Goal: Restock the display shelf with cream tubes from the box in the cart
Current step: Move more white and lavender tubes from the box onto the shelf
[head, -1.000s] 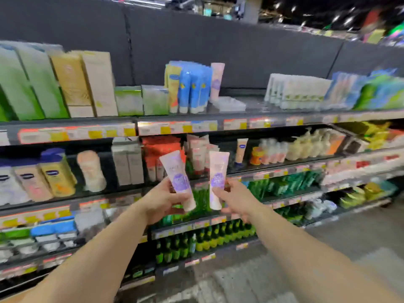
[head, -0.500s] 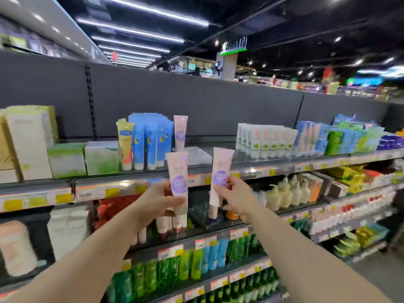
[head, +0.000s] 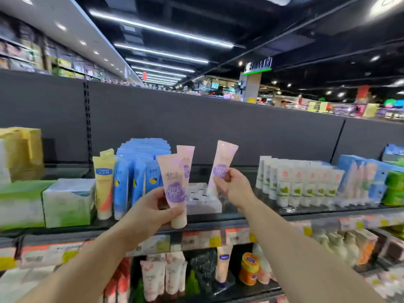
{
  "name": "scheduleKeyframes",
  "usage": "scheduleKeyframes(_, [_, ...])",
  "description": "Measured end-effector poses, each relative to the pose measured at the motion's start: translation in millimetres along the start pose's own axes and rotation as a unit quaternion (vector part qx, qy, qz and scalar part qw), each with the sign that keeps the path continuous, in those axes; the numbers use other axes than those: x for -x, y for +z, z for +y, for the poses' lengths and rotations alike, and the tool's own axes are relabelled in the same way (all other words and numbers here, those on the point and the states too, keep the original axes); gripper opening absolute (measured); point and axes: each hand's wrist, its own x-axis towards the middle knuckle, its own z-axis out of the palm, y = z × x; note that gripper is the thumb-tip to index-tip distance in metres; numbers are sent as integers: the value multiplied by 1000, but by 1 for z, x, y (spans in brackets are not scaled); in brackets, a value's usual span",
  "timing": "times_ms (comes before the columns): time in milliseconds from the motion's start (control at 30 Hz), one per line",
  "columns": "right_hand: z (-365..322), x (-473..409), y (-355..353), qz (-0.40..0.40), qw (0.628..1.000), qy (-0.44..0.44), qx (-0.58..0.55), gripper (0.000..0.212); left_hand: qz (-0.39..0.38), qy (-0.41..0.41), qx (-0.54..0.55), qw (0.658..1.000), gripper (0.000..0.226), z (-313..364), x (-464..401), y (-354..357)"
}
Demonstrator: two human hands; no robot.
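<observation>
Two pink tubes up at the shelf point(head: 218, 217): left hand point(head: 150, 212) grips one, right hand point(head: 235, 189) pinches the other. Placing step; next, seat caps in clear tray point(head: 202, 201) (holes look tight).

You see blue tubes point(head: 140, 171) beside a yellow tube point(head: 104, 184), white tubes point(head: 299, 182) at right, green boxes point(head: 67, 202) at left, an orange jar point(head: 248, 268) below.

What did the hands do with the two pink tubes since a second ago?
Both hands lifted their tubes from in front of the lower shelves up to the top shelf. The right hand now tilts its tube over the clear tray. The left hand still grips its tube; nothing was let go.
</observation>
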Motion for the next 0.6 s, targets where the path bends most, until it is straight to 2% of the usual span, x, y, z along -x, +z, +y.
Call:
scheduleKeyframes(200, [17, -66, 18, -83, 995, -32, 48, 24, 56, -25, -62, 996, 25, 0, -19, 16])
scheduleKeyframes(333, [32, -83, 28, -132, 987, -54, 74, 19, 91, -31, -46, 994, 27, 3, -27, 30])
scheduleKeyframes(467, [42, -87, 30, -166, 983, -31, 76, 30, 131, -27, -69, 989, 26, 8, -30, 42])
scheduleKeyframes(533, [38, -87, 26, -155, 987, -22, 45, 38, 140, -36, -104, 984, 27, 12, -33, 46])
scheduleKeyframes(600, [28, -84, 18, -73, 997, -33, 1, 41, 140, -39, -113, 983, 31, 14, -36, 49])
